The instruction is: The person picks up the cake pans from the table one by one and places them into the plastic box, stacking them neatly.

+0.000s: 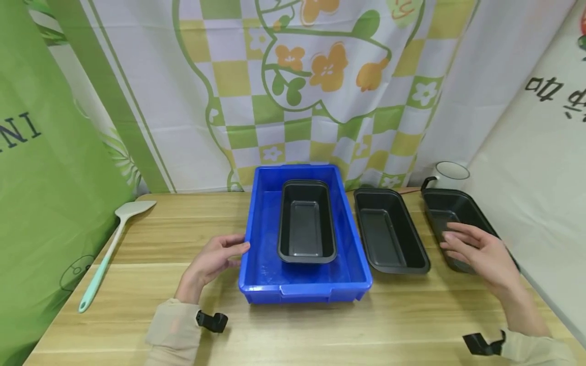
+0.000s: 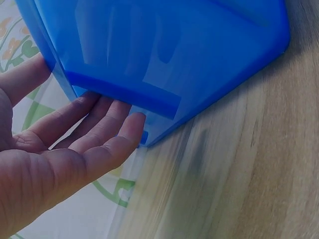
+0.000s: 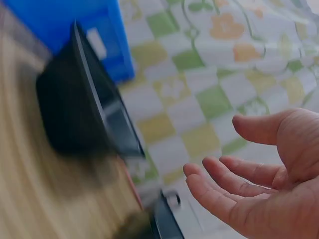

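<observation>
A black loaf pan (image 1: 305, 223) sits inside a blue plastic bin (image 1: 270, 292). My left hand (image 1: 215, 262) holds the bin's left side; in the left wrist view its fingers (image 2: 107, 122) curl up under the rim and the thumb lies at the upper edge. Right of the bin stands a second loaf pan (image 1: 389, 231). My right hand (image 1: 485, 256), fingers loosely bent and holding nothing, hovers over a third loaf pan (image 1: 450, 203) at the far right and partly hides it. In the right wrist view that palm (image 3: 284, 199) is bare.
A white mug (image 1: 450, 173) with a dark handle stands behind the far-right pan. A turner (image 1: 107, 254) with a pale green handle lies at the table's left edge. Patterned cloth (image 1: 293, 142) hangs along the back, with more cloth at both sides.
</observation>
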A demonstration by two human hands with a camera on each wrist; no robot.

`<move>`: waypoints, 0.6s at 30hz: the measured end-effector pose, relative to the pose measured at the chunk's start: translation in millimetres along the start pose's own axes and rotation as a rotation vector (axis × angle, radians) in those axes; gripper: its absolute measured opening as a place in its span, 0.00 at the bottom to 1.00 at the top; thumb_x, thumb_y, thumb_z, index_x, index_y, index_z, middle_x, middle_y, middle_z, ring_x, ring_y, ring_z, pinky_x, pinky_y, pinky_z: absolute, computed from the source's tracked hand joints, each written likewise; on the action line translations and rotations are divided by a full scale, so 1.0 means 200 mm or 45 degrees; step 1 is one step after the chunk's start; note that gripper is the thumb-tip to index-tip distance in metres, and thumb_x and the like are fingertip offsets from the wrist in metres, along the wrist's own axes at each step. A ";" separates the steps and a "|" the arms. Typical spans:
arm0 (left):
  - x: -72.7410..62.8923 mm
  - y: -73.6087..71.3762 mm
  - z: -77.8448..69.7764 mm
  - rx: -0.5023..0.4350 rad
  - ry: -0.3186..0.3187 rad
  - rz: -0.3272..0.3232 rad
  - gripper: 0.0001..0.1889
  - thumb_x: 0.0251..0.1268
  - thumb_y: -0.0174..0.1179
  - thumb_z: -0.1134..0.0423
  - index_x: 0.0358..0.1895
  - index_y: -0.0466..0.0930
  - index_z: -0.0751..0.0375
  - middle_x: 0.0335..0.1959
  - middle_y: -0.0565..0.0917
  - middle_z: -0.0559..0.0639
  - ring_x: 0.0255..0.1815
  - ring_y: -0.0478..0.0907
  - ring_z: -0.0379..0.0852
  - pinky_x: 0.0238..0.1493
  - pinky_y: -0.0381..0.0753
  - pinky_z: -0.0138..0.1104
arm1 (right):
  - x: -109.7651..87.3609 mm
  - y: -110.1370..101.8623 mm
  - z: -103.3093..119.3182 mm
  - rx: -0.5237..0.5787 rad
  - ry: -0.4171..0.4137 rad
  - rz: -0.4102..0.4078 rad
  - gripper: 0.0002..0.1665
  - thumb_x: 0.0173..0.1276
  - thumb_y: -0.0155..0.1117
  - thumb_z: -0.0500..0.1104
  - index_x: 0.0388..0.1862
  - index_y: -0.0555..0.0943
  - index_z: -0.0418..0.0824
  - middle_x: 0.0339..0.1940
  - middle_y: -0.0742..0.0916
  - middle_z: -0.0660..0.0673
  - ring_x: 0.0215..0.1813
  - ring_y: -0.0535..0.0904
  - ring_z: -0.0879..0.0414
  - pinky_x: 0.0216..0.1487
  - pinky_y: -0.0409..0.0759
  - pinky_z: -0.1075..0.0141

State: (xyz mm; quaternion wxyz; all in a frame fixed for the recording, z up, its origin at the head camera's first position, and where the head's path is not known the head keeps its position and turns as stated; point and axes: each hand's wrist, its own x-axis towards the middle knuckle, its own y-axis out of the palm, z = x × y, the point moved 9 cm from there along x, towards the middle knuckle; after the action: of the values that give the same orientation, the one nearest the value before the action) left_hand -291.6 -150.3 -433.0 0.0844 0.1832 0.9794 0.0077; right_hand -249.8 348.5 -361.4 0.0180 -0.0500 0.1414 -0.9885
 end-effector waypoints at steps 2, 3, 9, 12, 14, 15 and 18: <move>0.00 0.00 0.00 -0.001 0.004 0.006 0.29 0.67 0.58 0.66 0.66 0.62 0.79 0.66 0.67 0.72 0.48 0.79 0.43 0.59 0.75 0.47 | -0.03 -0.09 -0.05 0.054 0.029 -0.015 0.18 0.73 0.55 0.38 0.58 0.71 0.53 0.42 0.83 0.63 0.41 0.82 0.67 0.40 0.83 0.73; 0.00 0.00 0.00 0.003 0.007 0.009 0.28 0.67 0.58 0.66 0.66 0.62 0.79 0.65 0.67 0.72 0.49 0.79 0.43 0.59 0.75 0.47 | -0.04 -0.13 -0.08 0.051 0.052 -0.032 0.17 0.73 0.55 0.38 0.57 0.70 0.54 0.42 0.83 0.64 0.41 0.82 0.68 0.39 0.83 0.73; 0.00 0.00 0.00 0.010 0.021 0.015 0.28 0.68 0.57 0.67 0.65 0.62 0.80 0.65 0.67 0.73 0.49 0.79 0.44 0.59 0.75 0.47 | -0.10 -0.35 -0.27 -0.086 0.176 -0.117 0.20 0.74 0.55 0.44 0.62 0.67 0.49 0.42 0.77 0.71 0.38 0.81 0.71 0.35 0.83 0.72; 0.00 0.00 0.00 0.010 0.026 0.015 0.29 0.67 0.58 0.66 0.65 0.62 0.80 0.64 0.67 0.73 0.49 0.78 0.44 0.60 0.74 0.46 | -0.13 -0.46 -0.36 -0.212 0.237 -0.194 0.25 0.74 0.54 0.47 0.67 0.65 0.45 0.42 0.76 0.67 0.35 0.79 0.74 0.34 0.83 0.71; 0.00 0.01 -0.01 0.012 0.032 0.024 0.29 0.67 0.58 0.65 0.65 0.61 0.81 0.64 0.68 0.73 0.49 0.78 0.43 0.60 0.74 0.46 | -0.14 -0.52 -0.40 -0.351 0.294 -0.227 0.34 0.75 0.51 0.50 0.73 0.58 0.36 0.47 0.77 0.52 0.34 0.75 0.78 0.32 0.81 0.74; 0.00 0.01 -0.01 0.015 0.035 0.026 0.29 0.67 0.58 0.65 0.65 0.61 0.81 0.64 0.68 0.72 0.49 0.79 0.43 0.60 0.74 0.46 | -0.15 -0.55 -0.42 -0.383 0.317 -0.241 0.37 0.76 0.49 0.51 0.74 0.55 0.31 0.48 0.76 0.47 0.33 0.73 0.79 0.32 0.81 0.75; 0.00 0.01 -0.01 0.018 0.041 0.028 0.29 0.67 0.58 0.65 0.65 0.61 0.81 0.63 0.70 0.71 0.48 0.79 0.42 0.59 0.75 0.45 | -0.18 -0.62 -0.46 -0.353 0.387 -0.329 0.28 0.76 0.48 0.51 0.69 0.63 0.41 0.46 0.76 0.50 0.31 0.69 0.81 0.30 0.78 0.78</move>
State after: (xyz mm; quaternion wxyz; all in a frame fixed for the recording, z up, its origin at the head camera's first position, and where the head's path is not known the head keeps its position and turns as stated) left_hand -290.9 -149.1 -430.7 0.0674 0.1942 0.9786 0.0045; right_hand -226.1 495.9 -418.1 -0.1372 0.0796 0.2693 -0.9499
